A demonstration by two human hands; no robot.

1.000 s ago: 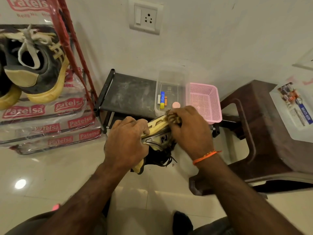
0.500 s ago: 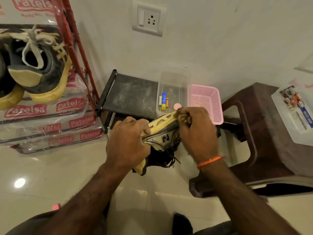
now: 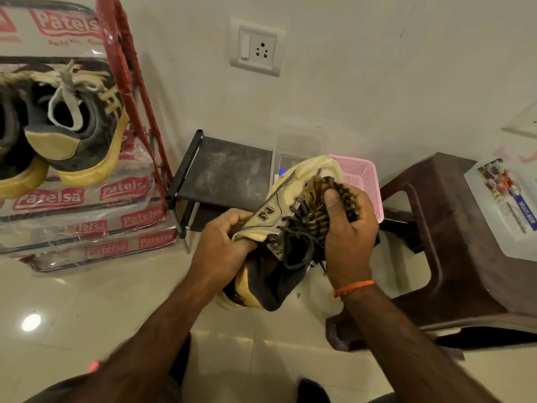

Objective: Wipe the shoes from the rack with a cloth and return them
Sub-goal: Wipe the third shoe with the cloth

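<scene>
While the left hand [image 3: 223, 242] grips the shoe [image 3: 279, 228] by its sole edge, the right hand [image 3: 348, 234] clutches the striped cloth [image 3: 319, 210] against its laces.

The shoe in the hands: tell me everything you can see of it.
The shoe is a worn cream-yellow and dark sneaker with an N logo on its side, dark loose laces and a yellowed sole. It is held in the air, toe pointing away. The left hand grips its side; the right hand presses a striped cloth onto the laces.
</scene>
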